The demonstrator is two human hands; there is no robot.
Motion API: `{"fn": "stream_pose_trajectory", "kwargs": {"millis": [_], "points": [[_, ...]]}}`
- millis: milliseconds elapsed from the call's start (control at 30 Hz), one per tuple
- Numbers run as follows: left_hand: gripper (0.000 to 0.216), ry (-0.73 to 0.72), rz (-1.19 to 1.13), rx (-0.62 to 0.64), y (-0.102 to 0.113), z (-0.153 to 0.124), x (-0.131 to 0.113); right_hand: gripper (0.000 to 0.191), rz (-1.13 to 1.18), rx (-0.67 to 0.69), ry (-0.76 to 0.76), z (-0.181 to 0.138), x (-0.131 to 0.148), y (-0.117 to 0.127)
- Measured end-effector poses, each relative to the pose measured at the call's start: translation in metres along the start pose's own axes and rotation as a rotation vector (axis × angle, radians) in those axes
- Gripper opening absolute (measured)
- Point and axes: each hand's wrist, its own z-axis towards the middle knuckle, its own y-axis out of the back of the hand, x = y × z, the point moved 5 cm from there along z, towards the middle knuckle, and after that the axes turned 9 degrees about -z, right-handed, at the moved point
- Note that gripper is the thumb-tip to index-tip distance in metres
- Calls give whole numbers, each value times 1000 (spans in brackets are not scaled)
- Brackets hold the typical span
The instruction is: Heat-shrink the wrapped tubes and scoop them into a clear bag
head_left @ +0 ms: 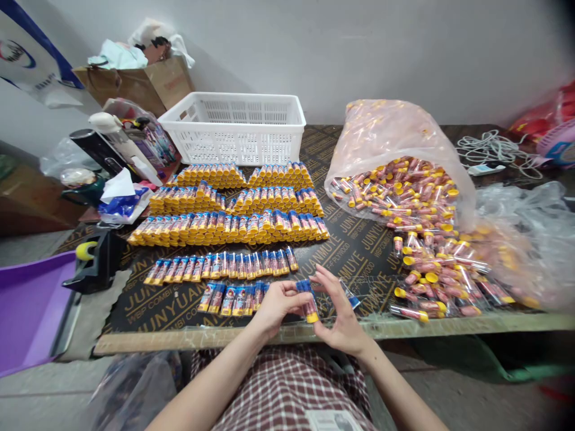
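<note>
My left hand and my right hand meet at the table's near edge and together pinch a small bundle of yellow-capped tubes with blue bands. Just left of my left hand lies a short row of tubes. Behind it run longer rows of tubes, and stacked rows reach back toward a white basket. To the right, a clear plastic bag lies open and spills loose tubes over the board.
A black tape dispenser stands at the left beside a purple tray. Clutter, a cardboard box and tissue sit at the back left. Crumpled plastic sheeting and a coiled cable lie at the right.
</note>
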Motion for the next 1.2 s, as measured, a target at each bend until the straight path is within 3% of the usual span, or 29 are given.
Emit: {"fn": "stream_pose_trajectory", "kwargs": {"millis": [133,667,767,867,967,1100,1200], "points": [[39,28,10,15,-3,-4,6,83,68,105,13,0,0,-4],[37,25,-10,7,-5,-7,8,86,157,45,-12,-2,-5,-12],[39,-1,62,-18,2,1,-2,85,147,62,-17,1,-3,-11],[44,-219,373,-249,32,11,-38,85,75,46,-32,5,-4,-3],[54,-480,896,-570,64,11,-85,73,-80,-18,-104,6,-19,13],[68,-436,1486,-740,87,12,-112,40,-399,-116,-225,-4,-58,49],[64,-496,1582,-829,79,3,-111,31,-741,-113,-321,-20,-89,87]]}}
